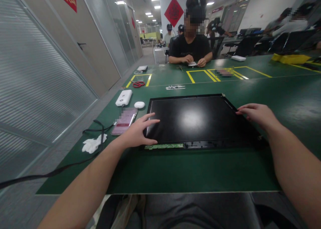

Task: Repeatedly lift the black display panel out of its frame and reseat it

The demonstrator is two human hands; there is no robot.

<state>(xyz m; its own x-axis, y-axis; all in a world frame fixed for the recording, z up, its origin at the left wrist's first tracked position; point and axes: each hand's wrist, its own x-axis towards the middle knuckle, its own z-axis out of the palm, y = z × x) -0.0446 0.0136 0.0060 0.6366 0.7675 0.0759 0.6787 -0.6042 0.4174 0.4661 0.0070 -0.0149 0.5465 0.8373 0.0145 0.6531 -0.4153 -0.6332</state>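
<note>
A dark flat screen panel [190,122] lies on the green table in front of me, with a glare spot near its middle. Along its near edge at the left runs a green circuit strip [164,146]. My left hand [140,130] rests at the panel's left edge, fingers spread over the near left corner. At the right edge, my right hand [258,115] has thumb and fingertips pressed together on the panel's frame.
On the green table [190,175], a phone [124,120], white power bank [123,98], white case [139,105], crumpled tissue [94,143] and black strap [62,170] lie left. Red scissors [138,84] and white strips [175,87] lie beyond. A person [190,48] sits opposite.
</note>
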